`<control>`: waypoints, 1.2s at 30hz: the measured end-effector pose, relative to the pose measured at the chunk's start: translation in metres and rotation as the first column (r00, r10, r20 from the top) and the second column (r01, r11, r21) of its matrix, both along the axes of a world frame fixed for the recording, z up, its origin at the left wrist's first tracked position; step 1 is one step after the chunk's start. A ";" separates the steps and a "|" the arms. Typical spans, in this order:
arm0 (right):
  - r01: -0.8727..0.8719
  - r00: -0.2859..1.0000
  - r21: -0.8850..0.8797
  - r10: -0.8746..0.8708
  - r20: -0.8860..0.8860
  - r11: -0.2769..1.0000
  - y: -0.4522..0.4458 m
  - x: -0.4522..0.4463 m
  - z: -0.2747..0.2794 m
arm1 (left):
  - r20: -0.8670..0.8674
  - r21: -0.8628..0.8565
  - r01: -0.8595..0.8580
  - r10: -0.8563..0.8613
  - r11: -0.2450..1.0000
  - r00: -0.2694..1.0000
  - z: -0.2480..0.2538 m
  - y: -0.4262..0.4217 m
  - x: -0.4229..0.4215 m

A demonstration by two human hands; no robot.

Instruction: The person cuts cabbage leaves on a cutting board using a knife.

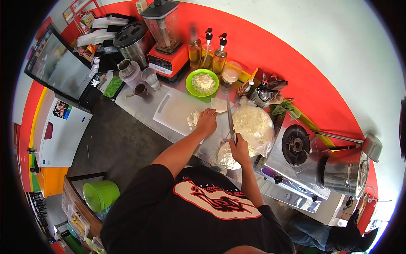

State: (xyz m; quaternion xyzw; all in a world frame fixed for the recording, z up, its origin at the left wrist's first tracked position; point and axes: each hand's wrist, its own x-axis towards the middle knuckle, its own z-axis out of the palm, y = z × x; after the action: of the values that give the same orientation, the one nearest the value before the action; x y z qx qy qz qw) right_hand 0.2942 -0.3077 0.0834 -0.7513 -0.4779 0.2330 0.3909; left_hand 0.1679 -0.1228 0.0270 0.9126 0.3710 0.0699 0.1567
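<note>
The knife (230, 118) lies in the right hand (240, 149), whose fingers wrap around a largely hidden handle; the blade points away from the body. The left hand (207, 122) rests at the edge of the cutting board (172, 108), fingers bunched downward; their tips are obscured, so whether they pinch anything cannot be told. Chopped white food (193, 120) lies on the board, just left of these fingers. The blender (169, 60) label appears to read "Silver Crest"; the shirt (218, 200) lettering is largely illegible.

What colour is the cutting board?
White; the cutting board shows best in the head view.
</note>
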 end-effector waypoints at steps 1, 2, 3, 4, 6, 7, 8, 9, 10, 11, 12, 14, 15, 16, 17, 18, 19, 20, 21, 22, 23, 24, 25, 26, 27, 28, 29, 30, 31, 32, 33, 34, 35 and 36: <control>-0.005 1.000 0.002 0.005 0.009 1.000 0.001 0.002 0.001 | 0.096 -0.016 0.000 0.002 1.000 0.995 0.007 0.001 -0.004; -0.006 1.000 -0.023 0.006 0.001 1.000 0.002 0.004 0.002 | 0.192 -0.033 -0.002 0.008 0.999 0.981 0.014 0.002 -0.008; -0.017 1.000 -0.021 0.017 -0.002 1.000 0.003 0.005 0.003 | 0.189 -0.031 -0.013 0.019 0.999 0.982 0.016 0.005 -0.013; -0.019 1.000 -0.005 0.019 -0.009 1.000 0.006 0.005 0.004 | 0.292 -0.023 -0.006 0.012 1.000 0.956 0.019 0.009 -0.019; -0.024 1.000 -0.010 0.024 -0.020 1.000 0.014 0.004 0.008 | 0.386 -0.010 -0.016 0.019 1.000 0.922 0.026 0.016 -0.038; -0.039 0.999 -0.005 0.039 -0.025 0.999 0.019 0.003 0.006 | 0.460 0.007 -0.023 0.018 1.000 0.888 0.032 0.021 -0.050; -0.054 0.998 -0.006 0.054 -0.028 0.998 0.024 0.003 0.003 | 0.530 0.023 -0.031 0.014 0.999 0.848 0.038 0.024 -0.063; -0.069 0.997 -0.008 0.069 -0.032 0.998 0.029 0.000 0.003 | 0.525 0.026 -0.044 0.024 0.999 0.851 0.041 0.026 -0.077; -0.085 0.996 -0.011 0.084 -0.028 0.996 0.035 -0.002 0.002 | 0.549 -0.018 -0.097 0.091 0.995 0.831 0.045 0.026 -0.092; -0.095 0.995 -0.009 0.094 -0.037 0.995 0.041 -0.006 0.001 | 0.569 -0.062 -0.147 0.156 0.987 0.807 0.048 0.027 -0.108; -0.113 0.992 -0.064 0.110 -0.062 0.991 0.047 -0.012 0.006 | 0.561 -0.061 -0.155 0.162 0.986 0.811 0.045 0.029 -0.123; -0.179 0.984 -0.105 0.178 -0.023 0.978 0.060 -0.017 -0.005 | 0.549 -0.132 -0.256 0.286 0.957 0.786 0.037 0.032 -0.155; -0.188 0.982 -0.107 0.186 -0.032 0.976 0.065 -0.025 -0.004 | 0.541 -0.133 -0.265 0.294 0.955 0.788 0.030 0.034 -0.171; -0.218 0.976 -0.117 0.218 -0.006 0.969 0.072 -0.032 -0.001 | 0.498 -0.163 -0.315 0.354 0.935 0.791 0.020 0.036 -0.187; -0.247 0.967 -0.129 0.252 0.023 0.960 0.078 -0.039 0.002 | 0.456 -0.193 -0.365 0.413 0.911 0.789 0.009 0.038 -0.202; -0.281 0.958 -0.129 0.286 0.024 0.951 0.083 -0.044 0.000 | 0.455 -0.184 -0.412 0.449 0.892 0.769 0.003 0.041 -0.214; -0.292 0.954 -0.133 0.298 0.028 0.947 0.089 -0.050 -0.001 | 0.457 -0.188 -0.422 0.460 0.887 0.761 -0.003 0.042 -0.222; -0.319 0.943 -0.143 0.329 0.050 0.937 0.093 -0.056 -0.003 | 0.413 -0.117 -0.525 0.522 0.843 0.746 -0.010 0.043 -0.228; -0.347 0.930 -0.155 0.360 0.072 0.925 0.097 -0.062 -0.005 | 0.371 -0.040 -0.616 0.584 0.786 0.721 -0.010 0.043 -0.233; -0.358 0.925 -0.161 0.373 0.075 0.920 0.100 -0.067 -0.007 | 0.412 -0.013 -0.632 0.580 0.775 0.703 -0.009 0.047 -0.233; -0.374 0.915 -0.190 0.395 0.085 0.908 0.104 -0.073 -0.009 | 0.413 -0.019 -0.641 0.590 0.768 0.694 -0.009 0.048 -0.232; -0.389 0.904 -0.220 0.416 0.095 0.895 0.107 -0.077 -0.011 | 0.437 -0.056 -0.614 0.573 0.787 0.694 0.001 0.047 -0.226; -0.396 0.900 -0.225 0.424 0.096 0.890 0.109 -0.082 -0.014 | 0.461 -0.092 -0.584 0.554 0.807 0.693 0.005 0.047 -0.220; -0.404 0.895 -0.257 0.438 0.089 0.878 0.111 -0.086 -0.016 | 0.455 -0.142 -0.541 0.541 0.829 0.708 0.002 0.050 -0.216; -0.410 0.890 -0.290 0.449 0.082 0.865 0.112 -0.090 -0.018 | 0.454 -0.149 -0.546 0.547 0.825 0.703 0.001 0.050 -0.212; -0.413 0.887 -0.297 0.454 0.083 0.861 0.112 -0.093 -0.020 | 0.420 -0.124 -0.509 0.510 0.852 0.751 0.001 0.050 -0.206; -0.422 0.869 -0.318 0.478 0.124 0.849 0.112 -0.097 -0.022 | 0.385 -0.101 -0.469 0.469 0.878 0.795 0.000 0.050 -0.201; -0.429 0.849 -0.338 0.501 0.165 0.838 0.113 -0.100 -0.021 | 0.369 -0.077 -0.480 0.472 0.874 0.801 -0.002 0.049 -0.196; -0.431 0.846 -0.346 0.506 0.166 0.834 0.113 -0.103 -0.020 | 0.369 -0.085 -0.483 0.478 0.871 0.797 -0.005 0.049 -0.192; -0.432 0.837 -0.359 0.516 0.182 0.828 0.113 -0.105 -0.019 | 0.336 -0.050 -0.473 0.461 0.880 0.821 -0.007 0.047 -0.189; -0.432 0.828 -0.371 0.525 0.198 0.822 0.113 -0.107 -0.017 | 0.300 -0.016 -0.461 0.444 0.887 0.844 -0.004 0.046 -0.186; -0.435 0.826 -0.379 0.530 0.194 0.817 0.114 -0.108 -0.017 | 0.298 -0.024 -0.464 0.449 0.885 0.842 -0.001 0.043 -0.186; -0.419 0.826 -0.407 0.527 0.200 0.812 0.115 -0.109 -0.016 | 0.278 -0.025 -0.407 0.398 0.913 0.874 0.001 0.041 -0.186; -0.402 0.828 -0.434 0.523 0.204 0.806 0.115 -0.111 -0.017 | 0.257 -0.027 -0.347 0.342 0.938 0.904 0.003 0.038 -0.187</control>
State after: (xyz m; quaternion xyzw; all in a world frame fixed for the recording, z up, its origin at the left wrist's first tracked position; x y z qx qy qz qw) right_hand 0.1827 -0.1924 0.0662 -0.6972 -0.6512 0.2859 0.0905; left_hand -0.0190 -0.0846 0.0299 0.8174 0.5020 0.2179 0.1802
